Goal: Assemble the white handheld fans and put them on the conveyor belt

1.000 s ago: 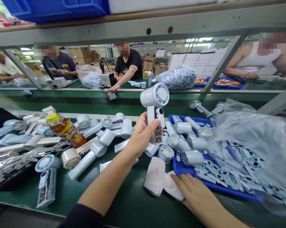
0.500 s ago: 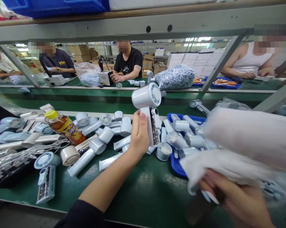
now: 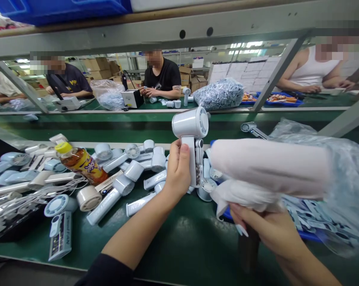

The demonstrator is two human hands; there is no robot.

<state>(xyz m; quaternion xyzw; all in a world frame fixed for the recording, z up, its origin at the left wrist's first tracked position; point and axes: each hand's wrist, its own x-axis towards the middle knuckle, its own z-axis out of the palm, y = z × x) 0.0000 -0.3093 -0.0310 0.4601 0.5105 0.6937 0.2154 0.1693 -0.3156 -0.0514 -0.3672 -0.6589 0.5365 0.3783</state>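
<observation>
My left hand point(image 3: 179, 167) is closed around the handle of a pale blue-white handheld fan point(image 3: 189, 122), held upright with its round head on top. The open side of its handle shows inner parts. My right hand point(image 3: 257, 226) grips a pistol-shaped tool with a thick pale barrel point(image 3: 268, 167), a bunched white cloth point(image 3: 245, 194) beneath it and a dark brown handle point(image 3: 248, 248) below. The barrel's left end is near the fan, apart from it. Whether the cloth is fixed to the tool I cannot tell.
Many handheld fans point(image 3: 134, 171) lie on the green bench point(image 3: 179, 238), with a drink bottle point(image 3: 80, 163) among them. Behind the tool is a blue tray point(image 3: 227, 214). A clear bag of pale parts point(image 3: 340, 214) lies right. Co-workers sit beyond the metal frame point(image 3: 155, 33).
The tool and cloth in my right hand have moved left, closer to the fan. My left hand has shifted slightly right with the fan, whose open side has turned further away.
</observation>
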